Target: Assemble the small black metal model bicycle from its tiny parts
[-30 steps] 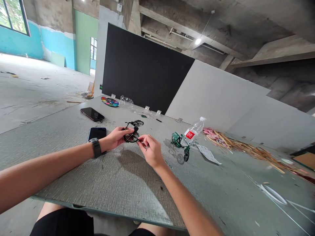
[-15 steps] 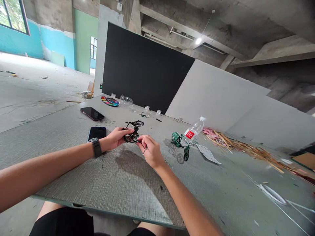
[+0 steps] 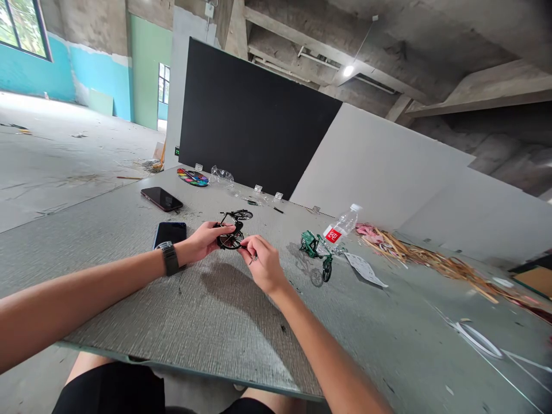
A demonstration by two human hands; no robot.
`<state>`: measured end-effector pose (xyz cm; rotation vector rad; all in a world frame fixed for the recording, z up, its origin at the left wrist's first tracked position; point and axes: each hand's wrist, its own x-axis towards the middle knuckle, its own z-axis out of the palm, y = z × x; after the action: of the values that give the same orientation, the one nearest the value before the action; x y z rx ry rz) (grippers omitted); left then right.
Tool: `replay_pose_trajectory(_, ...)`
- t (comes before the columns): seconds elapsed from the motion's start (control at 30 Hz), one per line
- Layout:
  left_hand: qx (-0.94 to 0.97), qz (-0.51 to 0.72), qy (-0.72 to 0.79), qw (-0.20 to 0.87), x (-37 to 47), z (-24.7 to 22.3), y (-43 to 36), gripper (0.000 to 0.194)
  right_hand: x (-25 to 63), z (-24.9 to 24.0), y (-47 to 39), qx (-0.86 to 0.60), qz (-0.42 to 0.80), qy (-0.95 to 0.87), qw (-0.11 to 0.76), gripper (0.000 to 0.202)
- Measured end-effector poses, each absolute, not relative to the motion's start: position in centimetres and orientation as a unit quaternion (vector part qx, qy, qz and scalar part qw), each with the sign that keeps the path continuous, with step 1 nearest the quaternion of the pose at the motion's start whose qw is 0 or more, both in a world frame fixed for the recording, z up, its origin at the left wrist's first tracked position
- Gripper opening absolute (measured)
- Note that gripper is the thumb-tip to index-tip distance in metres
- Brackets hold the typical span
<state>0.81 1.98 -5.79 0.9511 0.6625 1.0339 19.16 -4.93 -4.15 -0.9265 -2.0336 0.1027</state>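
Note:
A small black model bicycle [image 3: 233, 240] is held above the grey table [image 3: 172, 310], with my left hand [image 3: 204, 240] closed around its frame. My right hand [image 3: 261, 260] is pinched at the right side of the lower wheel, on a small dark piece too small to make out. A green model bicycle [image 3: 317, 248] stands on the table to the right, beside a clear plastic bottle [image 3: 342, 225] with a red label. Just behind my left wrist lies a dark phone [image 3: 171, 233].
Farther left are another phone [image 3: 161, 199] and a colourful paint palette [image 3: 192, 177]. Crumpled clear plastic [image 3: 222, 174] lies near the black panel. On the right are a printed paper [image 3: 365, 270], wood strips [image 3: 435, 261] and a white coil [image 3: 478, 340].
My right hand has shifted very slightly upward at the wheel, its fingers changing angle a little. The black bicycle stays in my left hand, almost unmoved.

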Motion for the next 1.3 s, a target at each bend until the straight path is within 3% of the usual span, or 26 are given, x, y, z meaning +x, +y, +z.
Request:
replay_pose_trajectory(0.3,0.438,0.464,0.279,0.718,0.9,-5.6,1.6,0.028,19.3,-3.7,-5.3,-0.368,0.034,-0.798,0.476,0.034)
replay_pose_trajectory(0.67,0.444,0.461,0.285,0.714,0.9,-5.8,1.6,0.029,19.1,-3.6,-5.6,-0.367,0.032,-0.815,0.447,0.031)
replay_pose_trajectory(1.0,0.448,0.47,0.29,0.704,1.1,-5.7,1.2,0.032,18.3,-3.7,-5.6,-0.399,0.036,-0.779,0.483,0.039)
replay_pose_trajectory(1.3,0.456,0.47,0.308,0.69,1.2,-5.4,0.8,0.037,18.2,-3.6,-5.6,-0.415,0.079,-0.778,0.465,0.042)
